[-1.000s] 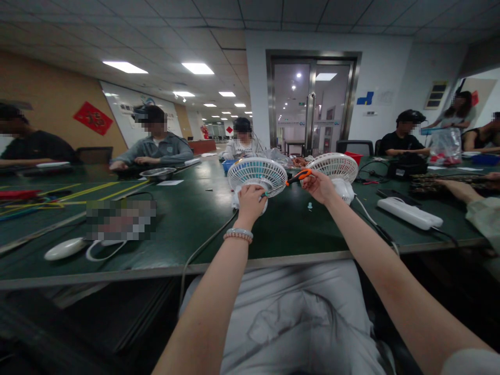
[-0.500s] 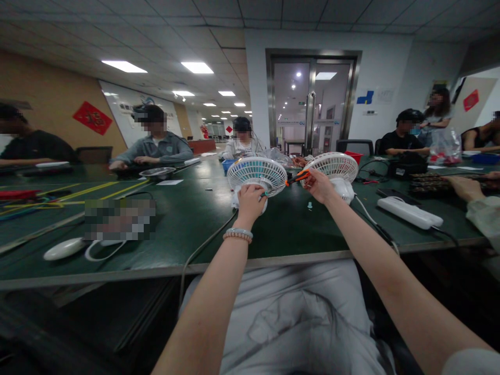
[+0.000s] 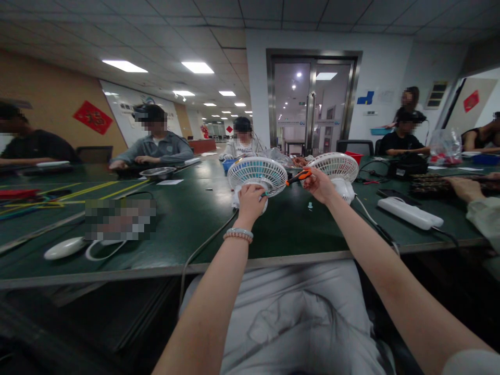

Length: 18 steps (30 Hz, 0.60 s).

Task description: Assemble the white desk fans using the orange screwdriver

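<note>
My left hand (image 3: 251, 200) is closed on the rear housing of a small white fan (image 3: 258, 172), whose round grille faces away and leans upward. A small teal piece (image 3: 265, 194) shows by the thumb; I cannot tell what it is. Fingers of my right hand (image 3: 319, 186) grip an orange-and-black screwdriver (image 3: 299, 177) at its right end. Its other end points left, by the rim of that fan's grille. Behind my right hand stands a second white fan (image 3: 334, 165). A small pale-blue plastic piece (image 3: 310, 205) lies on the green table (image 3: 289, 234) below the screwdriver.
A white power strip (image 3: 409, 212) and a dark phone (image 3: 397, 197) lie to the right. Cables hang over the table's front edge. To the left are a white oval object (image 3: 64, 249) and a metal dish (image 3: 157, 173). Several people work around the table.
The screwdriver has turned in my right hand, so more orange shows on its handle. My left hand and the fans stay put. A standing person at back right has shifted left, holding a blue tray.
</note>
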{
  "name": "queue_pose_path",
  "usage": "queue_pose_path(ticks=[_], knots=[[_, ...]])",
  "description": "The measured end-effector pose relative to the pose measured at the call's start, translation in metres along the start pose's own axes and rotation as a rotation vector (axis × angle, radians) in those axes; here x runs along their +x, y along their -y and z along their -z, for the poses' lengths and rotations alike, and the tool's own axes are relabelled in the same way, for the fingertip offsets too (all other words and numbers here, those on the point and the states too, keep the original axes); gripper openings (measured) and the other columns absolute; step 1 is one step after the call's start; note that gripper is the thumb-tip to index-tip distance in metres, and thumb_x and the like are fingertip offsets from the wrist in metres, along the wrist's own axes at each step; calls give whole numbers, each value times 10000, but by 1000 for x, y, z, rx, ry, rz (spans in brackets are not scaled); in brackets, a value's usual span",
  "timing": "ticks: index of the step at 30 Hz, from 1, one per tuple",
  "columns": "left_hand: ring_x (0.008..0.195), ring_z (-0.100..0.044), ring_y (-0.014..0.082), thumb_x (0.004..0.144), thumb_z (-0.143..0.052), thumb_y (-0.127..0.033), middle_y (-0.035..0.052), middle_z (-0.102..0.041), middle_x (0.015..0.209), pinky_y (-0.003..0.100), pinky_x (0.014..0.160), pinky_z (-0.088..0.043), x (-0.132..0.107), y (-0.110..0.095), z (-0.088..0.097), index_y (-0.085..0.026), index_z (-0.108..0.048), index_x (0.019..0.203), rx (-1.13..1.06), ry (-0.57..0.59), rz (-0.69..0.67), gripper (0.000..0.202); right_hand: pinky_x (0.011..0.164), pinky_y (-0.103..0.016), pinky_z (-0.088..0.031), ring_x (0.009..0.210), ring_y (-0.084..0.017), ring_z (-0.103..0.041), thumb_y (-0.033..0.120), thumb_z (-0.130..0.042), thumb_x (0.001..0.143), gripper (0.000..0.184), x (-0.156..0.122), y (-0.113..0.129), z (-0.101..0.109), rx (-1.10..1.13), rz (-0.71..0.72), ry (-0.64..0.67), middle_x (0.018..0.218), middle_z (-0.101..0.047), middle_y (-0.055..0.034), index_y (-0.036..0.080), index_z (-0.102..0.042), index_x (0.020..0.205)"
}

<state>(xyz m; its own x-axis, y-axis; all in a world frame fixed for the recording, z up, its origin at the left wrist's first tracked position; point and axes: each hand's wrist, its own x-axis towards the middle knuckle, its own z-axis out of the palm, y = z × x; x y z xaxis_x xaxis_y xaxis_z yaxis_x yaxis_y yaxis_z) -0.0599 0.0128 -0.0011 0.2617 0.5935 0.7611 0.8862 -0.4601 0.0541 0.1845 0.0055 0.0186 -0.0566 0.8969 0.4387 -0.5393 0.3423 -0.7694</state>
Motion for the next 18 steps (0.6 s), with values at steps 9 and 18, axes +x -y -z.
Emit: queue_pose_path(ticks=[9, 18], knots=[[1031, -417, 241, 749, -553, -287, 24, -602, 1027, 407, 863, -327, 0, 2, 0, -243, -661, 900, -2, -11, -9, 190, 547, -235, -458, 503, -102, -520, 223, -432, 764, 260, -1, 1, 3, 88, -48, 37, 530, -575, 23, 179, -567, 982], [1051, -407, 250, 756, -544, -284, 34, -597, 1046, 420, 882, -318, 0, 1, 1, -240, -662, 913, 0, 6, 8, 202, 509, -211, -437, 501, -86, -502, 293, -553, 738, 269, 1, -4, 3, 57, -51, -16, 543, -556, 42, 213, -575, 994]])
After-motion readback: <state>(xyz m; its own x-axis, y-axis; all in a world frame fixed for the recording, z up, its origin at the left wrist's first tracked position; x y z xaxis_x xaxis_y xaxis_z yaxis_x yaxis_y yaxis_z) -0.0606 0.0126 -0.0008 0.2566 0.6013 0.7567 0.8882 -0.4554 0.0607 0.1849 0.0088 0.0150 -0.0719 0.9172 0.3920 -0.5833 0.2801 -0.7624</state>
